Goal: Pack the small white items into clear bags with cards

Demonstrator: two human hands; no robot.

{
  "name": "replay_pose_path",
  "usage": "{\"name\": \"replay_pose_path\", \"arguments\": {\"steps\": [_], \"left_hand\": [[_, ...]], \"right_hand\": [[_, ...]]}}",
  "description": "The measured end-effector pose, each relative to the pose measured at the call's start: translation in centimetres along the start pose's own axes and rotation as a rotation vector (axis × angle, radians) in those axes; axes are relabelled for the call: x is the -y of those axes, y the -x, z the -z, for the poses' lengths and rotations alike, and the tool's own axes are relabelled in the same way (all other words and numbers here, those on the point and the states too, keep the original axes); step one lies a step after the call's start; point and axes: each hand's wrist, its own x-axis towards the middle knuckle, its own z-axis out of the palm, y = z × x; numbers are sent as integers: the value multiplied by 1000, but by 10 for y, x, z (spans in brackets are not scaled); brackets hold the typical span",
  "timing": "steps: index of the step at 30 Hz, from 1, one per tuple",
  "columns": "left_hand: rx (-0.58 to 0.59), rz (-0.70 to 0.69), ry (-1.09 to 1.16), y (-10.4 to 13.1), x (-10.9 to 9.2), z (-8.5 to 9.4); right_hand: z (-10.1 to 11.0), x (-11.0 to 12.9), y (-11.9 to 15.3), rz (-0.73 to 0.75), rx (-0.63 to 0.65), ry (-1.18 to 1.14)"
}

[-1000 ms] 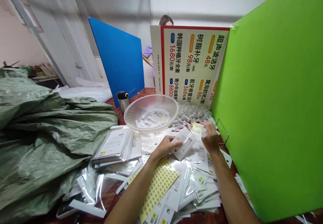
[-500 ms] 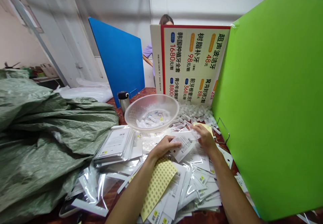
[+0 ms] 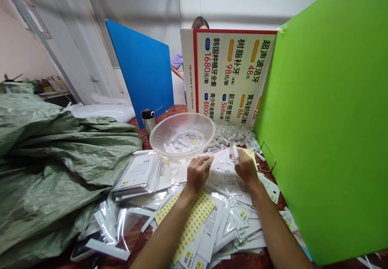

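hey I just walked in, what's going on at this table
Someone is handling cards with bare hands. The left hand pinches a white card, while the right hand holds a small pale piece beside it. A plastic bowl with small items inside stands just beyond. Loose cards and a yellow dotted sheet lie nearer the wearer. Another person is partly visible behind a board.

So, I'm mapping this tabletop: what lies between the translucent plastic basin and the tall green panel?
In the head view, a heap of small translucent plastic pieces lies between the translucent plastic basin and the tall green panel.
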Motion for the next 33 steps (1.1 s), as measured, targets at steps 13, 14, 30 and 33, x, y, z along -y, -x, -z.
{"name": "replay_pose_path", "arguments": {"steps": [13,14,30,33], "left_hand": [[57,-246,-176,-2,-7,8],[66,-254,-159,-2,-7,8],[200,-252,97,1,1,-2],[211,-247,90,1,0,-1]], "right_hand": [[10,9,-1,-145,170,-20],[10,10,-1,-155,176,-47],[5,12,2,26,55,-235],[5,14,1,-57,34,-344]]}}
